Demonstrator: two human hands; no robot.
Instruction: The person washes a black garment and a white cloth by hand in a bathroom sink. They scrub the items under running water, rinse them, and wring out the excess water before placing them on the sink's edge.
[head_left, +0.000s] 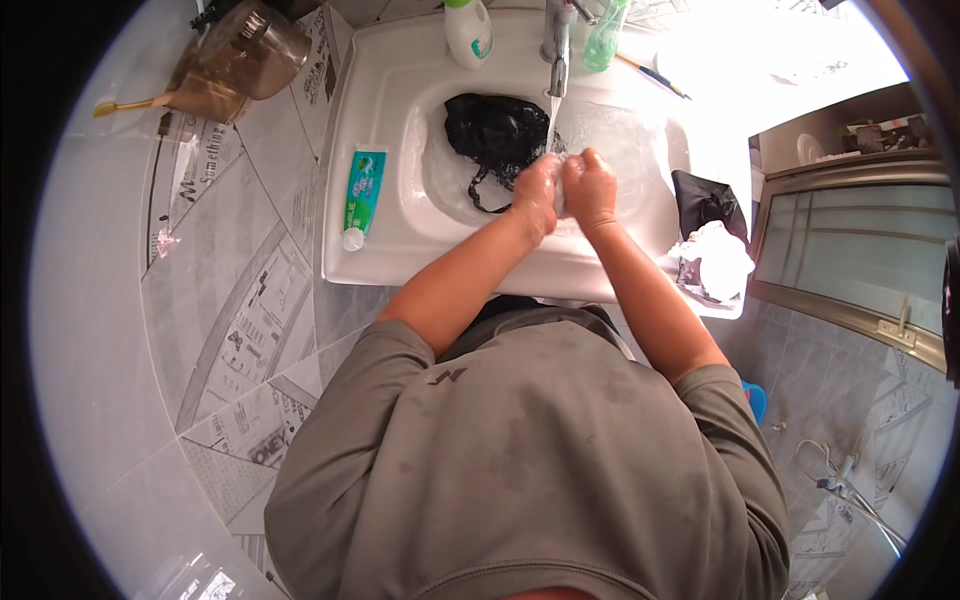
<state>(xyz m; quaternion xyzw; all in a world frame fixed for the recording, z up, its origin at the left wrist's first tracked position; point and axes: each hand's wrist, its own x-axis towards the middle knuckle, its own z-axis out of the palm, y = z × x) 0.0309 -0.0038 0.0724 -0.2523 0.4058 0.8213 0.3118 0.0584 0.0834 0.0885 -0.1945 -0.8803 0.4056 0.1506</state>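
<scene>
Under the stream from the metal faucet (pixel 558 45), my left hand (pixel 537 192) and my right hand (pixel 588 187) are brought close together over the basin. Both are closed, with wet fingers. Something pale shows between them, too small and covered to name. A soaked black cloth (pixel 492 125) with a thin strap lies in the water of the white sink (pixel 405 255), just left of my hands.
A green toothpaste tube (pixel 364 195) lies on the sink's left ledge. Behind the basin stand a white bottle (pixel 468 35) and a green bottle (pixel 605 38), with a toothbrush (pixel 655 76) beside them. Black fabric (pixel 708 200) and white fabric (pixel 722 260) rest on the right rim.
</scene>
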